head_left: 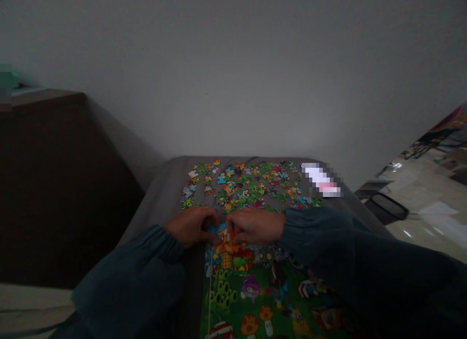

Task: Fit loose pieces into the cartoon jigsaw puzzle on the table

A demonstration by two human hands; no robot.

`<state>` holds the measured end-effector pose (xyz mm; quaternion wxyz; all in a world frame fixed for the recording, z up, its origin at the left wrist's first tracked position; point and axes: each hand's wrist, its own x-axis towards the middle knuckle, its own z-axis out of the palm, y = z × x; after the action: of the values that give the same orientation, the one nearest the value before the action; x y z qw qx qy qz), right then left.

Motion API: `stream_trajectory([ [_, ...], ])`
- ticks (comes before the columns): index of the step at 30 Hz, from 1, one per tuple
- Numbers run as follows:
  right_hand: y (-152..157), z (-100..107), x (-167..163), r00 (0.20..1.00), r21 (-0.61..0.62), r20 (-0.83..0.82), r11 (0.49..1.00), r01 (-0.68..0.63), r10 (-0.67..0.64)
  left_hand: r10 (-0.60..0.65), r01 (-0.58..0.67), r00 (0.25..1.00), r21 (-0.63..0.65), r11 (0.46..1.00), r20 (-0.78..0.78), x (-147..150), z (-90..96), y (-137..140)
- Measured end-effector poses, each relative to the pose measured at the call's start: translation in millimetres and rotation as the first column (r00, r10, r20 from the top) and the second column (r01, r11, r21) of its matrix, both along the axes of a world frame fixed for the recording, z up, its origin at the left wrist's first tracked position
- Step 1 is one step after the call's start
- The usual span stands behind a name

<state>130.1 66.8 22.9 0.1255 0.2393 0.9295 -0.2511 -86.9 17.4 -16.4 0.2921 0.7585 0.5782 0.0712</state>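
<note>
From where I watch, the biggest thing is the plain grey wall filling the upper half, with a dark brown cabinet to the left of it. Below sits the grey cloth-covered table, pushed up against the wall. On its near part lies the partly built colourful cartoon jigsaw picture, green ground with mushrooms and plant figures, reaching from my hands down to the lower edge. Beyond my hands, a wide scatter of loose multicoloured jigsaw pieces covers the far part of the table, and a blurred white and pink patch sits at the far right corner. My dark blue sleeves come in from both sides.

My left hand rests curled at the top edge of the built picture, fingers bent inward. My right hand is just beside it, fingers folded down onto the orange and blue section at that top edge. The fingertips of both nearly meet there. I cannot tell whether either hand pinches a piece; the light is dim.
</note>
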Motion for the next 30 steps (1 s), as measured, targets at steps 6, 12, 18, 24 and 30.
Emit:
stream_trajectory([
  [6, -0.1, -4.6, -3.6, 0.998, -0.043, -0.044, 0.998, 0.044, -0.045, 0.024, -0.023, 1.0, 0.02, 1.0, -0.012, -0.2, -1.8, 3.1],
  [12, -1.7, -1.0, -2.8, 1.0, -0.024, -0.025, 1.0, -0.004, 0.004, 0.023, -0.022, 1.0, 0.052, 0.998, -0.021, 0.2, 2.6, 1.8],
  [18, 0.8, -5.1, -1.7, 0.999, -0.008, -0.051, 1.0, 0.011, -0.011, 0.02, -0.018, 1.0, 0.073, 0.997, -0.025, -0.5, 2.3, 1.6],
  [24, -4.7, -3.7, -2.7, 0.994, 0.077, -0.093, 0.996, -0.043, 0.051, 0.018, -0.016, 0.999, 0.08, 0.997, -0.028, 0.9, 4.8, 0.3],
  [30, -5.0, -4.9, -5.8, 1.0, 0.133, 0.014, 0.991, 0.019, -0.021, 0.015, -0.013, 0.999, 0.069, 0.998, -0.03, 2.8, 5.7, -1.6],
])
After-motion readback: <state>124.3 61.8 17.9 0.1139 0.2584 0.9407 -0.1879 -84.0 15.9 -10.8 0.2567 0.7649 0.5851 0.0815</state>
